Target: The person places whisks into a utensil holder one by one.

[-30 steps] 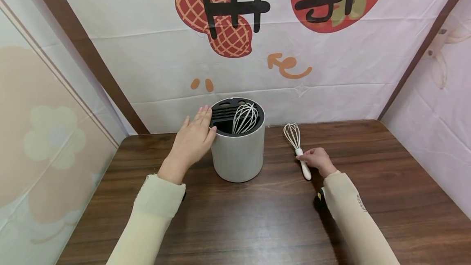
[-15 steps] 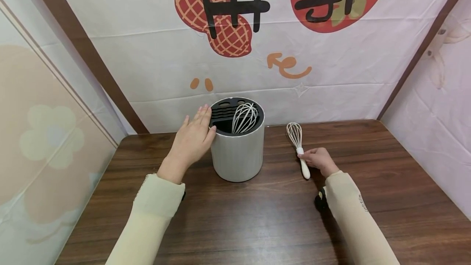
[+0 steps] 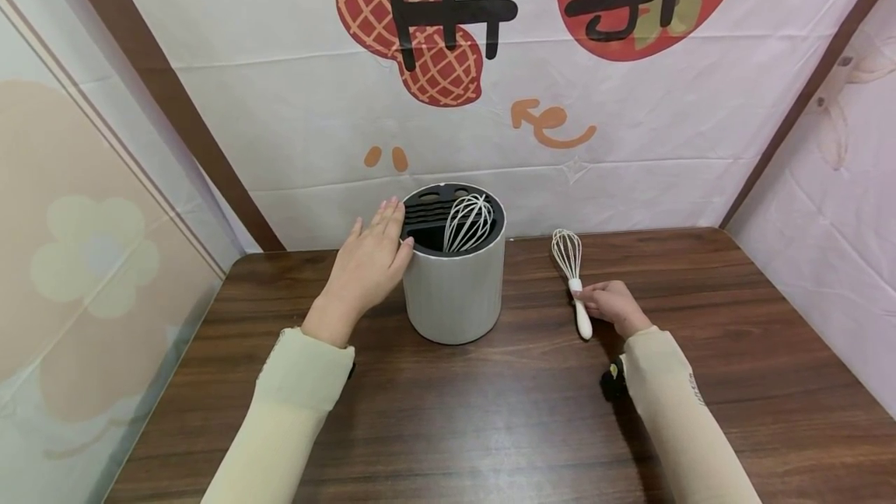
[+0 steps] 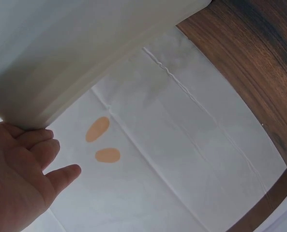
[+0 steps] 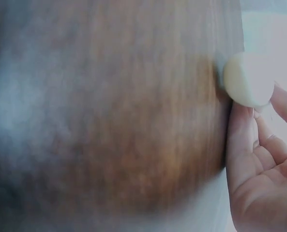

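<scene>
On the table [image 3: 455, 411], the container [image 3: 455, 298] is unmoved, its rim touched by the left hand [image 3: 369, 267], fingers straight. Loose whisk [image 3: 575, 285], handle pinched by the right hand [image 3: 613, 304], has been shifted slightly right; lie apparently being adjusted. Back edge is near its wires; more room is left frontward.

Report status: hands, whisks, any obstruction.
Left hand against side of utensil holder. Right hand pinching white balloon whisk. Second whisk head-up in utensil holder. Nothing standing between right hand and utensil holder.
</scene>
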Demonstrator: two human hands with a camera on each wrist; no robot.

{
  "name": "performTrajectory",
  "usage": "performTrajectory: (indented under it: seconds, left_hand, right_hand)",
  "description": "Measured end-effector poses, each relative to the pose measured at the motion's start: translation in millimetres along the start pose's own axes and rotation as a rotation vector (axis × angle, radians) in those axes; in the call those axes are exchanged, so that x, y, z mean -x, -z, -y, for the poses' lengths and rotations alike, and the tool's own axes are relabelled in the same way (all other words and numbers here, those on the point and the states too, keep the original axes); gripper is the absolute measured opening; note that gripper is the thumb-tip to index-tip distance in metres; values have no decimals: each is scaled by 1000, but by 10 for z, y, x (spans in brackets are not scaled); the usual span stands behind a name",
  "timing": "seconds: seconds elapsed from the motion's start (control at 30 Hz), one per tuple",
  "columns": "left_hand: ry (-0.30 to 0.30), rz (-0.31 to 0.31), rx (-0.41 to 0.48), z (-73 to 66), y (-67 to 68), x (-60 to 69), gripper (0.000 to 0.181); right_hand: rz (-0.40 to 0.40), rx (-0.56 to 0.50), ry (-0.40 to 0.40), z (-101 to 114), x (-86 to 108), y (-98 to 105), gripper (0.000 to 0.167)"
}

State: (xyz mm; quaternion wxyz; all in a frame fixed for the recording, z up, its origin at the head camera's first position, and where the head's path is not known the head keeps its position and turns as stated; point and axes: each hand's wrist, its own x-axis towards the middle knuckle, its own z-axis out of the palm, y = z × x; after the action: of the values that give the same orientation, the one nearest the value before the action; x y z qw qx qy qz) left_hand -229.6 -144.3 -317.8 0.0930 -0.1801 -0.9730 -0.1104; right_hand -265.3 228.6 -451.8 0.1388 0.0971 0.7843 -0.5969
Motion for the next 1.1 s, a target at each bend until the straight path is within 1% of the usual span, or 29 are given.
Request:
performTrajectory:
  seconds: [0.23,0.47,0.8,0.9,1.1]
  left_hand:
    - [4,9,2,-2,3,3,59]
    - [2,0,3,-4,-2,1,59]
    - [3,-6,2,1,-11,5,59]
    - [5,-1,2,3,-14,4,59]
    - [8,0,4,2,-14,0,59]
  right_hand:
    - [14,-43,1,11,9,17,39]
    - [25,-43,-3,24,13,30,40]
    - [50,-75,-3,9,7,54,38]
    - [86,-77,4,2,4,85,39]
    - [201,-77,43,-32,-1,180,44]
